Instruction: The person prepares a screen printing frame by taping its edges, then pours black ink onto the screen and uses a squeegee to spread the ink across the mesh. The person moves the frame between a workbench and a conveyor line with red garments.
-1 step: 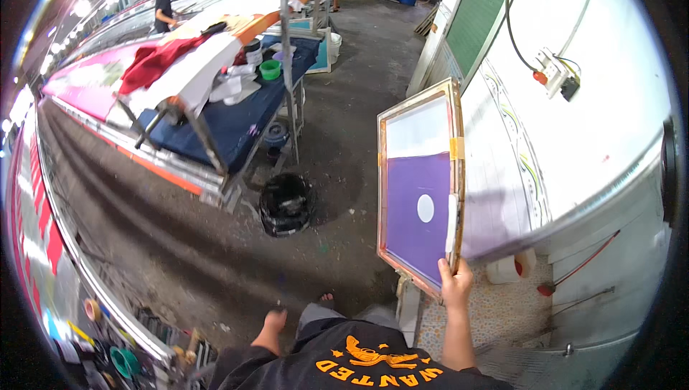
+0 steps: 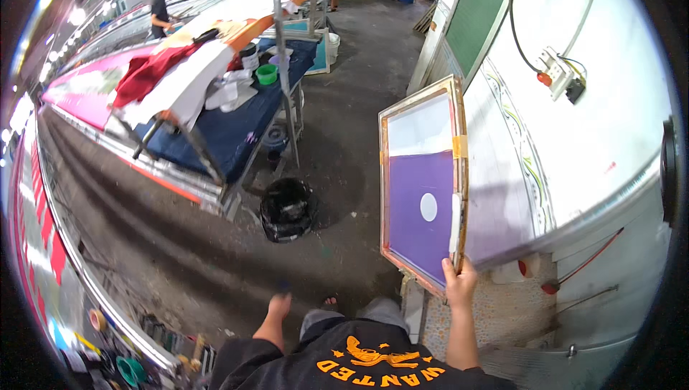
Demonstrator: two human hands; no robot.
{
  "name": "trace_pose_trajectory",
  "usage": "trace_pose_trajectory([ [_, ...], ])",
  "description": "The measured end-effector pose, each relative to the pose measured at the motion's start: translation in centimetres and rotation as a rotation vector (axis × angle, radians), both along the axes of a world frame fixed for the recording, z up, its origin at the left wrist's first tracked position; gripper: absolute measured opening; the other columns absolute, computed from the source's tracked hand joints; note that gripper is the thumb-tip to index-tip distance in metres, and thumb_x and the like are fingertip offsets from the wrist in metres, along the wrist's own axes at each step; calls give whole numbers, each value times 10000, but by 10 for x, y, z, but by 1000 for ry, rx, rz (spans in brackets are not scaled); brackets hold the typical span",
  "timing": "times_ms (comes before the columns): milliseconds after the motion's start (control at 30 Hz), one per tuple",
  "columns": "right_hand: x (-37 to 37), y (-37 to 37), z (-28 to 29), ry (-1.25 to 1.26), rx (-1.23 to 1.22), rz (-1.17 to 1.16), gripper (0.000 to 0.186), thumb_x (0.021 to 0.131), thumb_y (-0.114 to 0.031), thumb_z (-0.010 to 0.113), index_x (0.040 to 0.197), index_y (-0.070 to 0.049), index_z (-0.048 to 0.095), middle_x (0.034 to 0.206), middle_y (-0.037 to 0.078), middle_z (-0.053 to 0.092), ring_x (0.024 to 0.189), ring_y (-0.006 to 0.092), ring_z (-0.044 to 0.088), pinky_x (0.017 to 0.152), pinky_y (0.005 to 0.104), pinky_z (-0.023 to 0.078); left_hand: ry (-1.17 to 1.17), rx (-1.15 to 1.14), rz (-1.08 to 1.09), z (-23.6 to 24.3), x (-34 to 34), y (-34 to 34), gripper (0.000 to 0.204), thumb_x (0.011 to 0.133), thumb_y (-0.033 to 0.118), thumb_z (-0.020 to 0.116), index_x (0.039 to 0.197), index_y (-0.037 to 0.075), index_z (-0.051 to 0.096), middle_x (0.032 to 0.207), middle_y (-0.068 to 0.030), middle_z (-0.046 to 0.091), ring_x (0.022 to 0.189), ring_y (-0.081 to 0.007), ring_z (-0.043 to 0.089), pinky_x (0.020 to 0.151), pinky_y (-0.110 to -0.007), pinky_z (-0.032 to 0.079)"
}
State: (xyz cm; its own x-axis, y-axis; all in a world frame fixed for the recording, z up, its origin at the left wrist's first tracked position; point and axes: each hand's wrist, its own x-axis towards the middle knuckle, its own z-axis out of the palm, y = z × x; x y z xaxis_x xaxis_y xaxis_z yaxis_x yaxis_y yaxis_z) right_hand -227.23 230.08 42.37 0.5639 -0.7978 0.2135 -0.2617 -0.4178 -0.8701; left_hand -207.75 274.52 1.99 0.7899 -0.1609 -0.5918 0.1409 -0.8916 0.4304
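Note:
My right hand is closed on the lower right corner of a screen-printing frame, which stands tilted upright in front of me on the right. Its mesh is purple over the lower part and pale above, with a white round spot in the purple. Yellow tape and a white strip mark its right side. Down by my left side hangs my left hand, with the floor below it; its fingers are small and blurred, so whether it holds anything is unclear.
A black bucket stands on the dark floor ahead. Left of it, a long table carries a green bowl, containers and red cloth. Along the right runs a white wall with a socket box. A person works farther back.
My left hand has swung slightly forward and to the right. The screen-printing frame sits a touch farther right in my right hand's unchanged grip.

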Motion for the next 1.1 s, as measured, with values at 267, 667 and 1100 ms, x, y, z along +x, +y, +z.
trace_pose_trajectory([
  [267, 198, -195, -50, 29, 79, -46, 335, 954, -300, 758, 1057, 14, 705, 849, 54, 680, 802, 133, 597, 756, 324, 501, -319, -726, 146, 177, 391, -352, 420, 1036, 395, 625, 1212, 26, 721, 949, -78, 766, 865, -145, 718, 807, -320, 551],
  [667, 591, -538, -27, -2, 124, 61, 292, 964, -265, 763, 1046, 7, 697, 871, 5, 652, 804, 95, 557, 739, 291, 477, 254, 198, 896, 22, 370, -428, 361, 1011, 268, 541, 1251, 24, 655, 1150, -241, 694, 1141, -425, 646, 986, -501, 501],
  [1100, 959, -802, -33, -138, 305, 22, 248, 977, -224, 764, 1081, -10, 693, 872, -35, 616, 792, 70, 533, 720, 275, 469, -122, -219, 118, 25, 999, -837, 476, 1023, 439, 570, 1178, 18, 726, 1171, -251, 724, 1156, -430, 665, 973, -487, 521],
])
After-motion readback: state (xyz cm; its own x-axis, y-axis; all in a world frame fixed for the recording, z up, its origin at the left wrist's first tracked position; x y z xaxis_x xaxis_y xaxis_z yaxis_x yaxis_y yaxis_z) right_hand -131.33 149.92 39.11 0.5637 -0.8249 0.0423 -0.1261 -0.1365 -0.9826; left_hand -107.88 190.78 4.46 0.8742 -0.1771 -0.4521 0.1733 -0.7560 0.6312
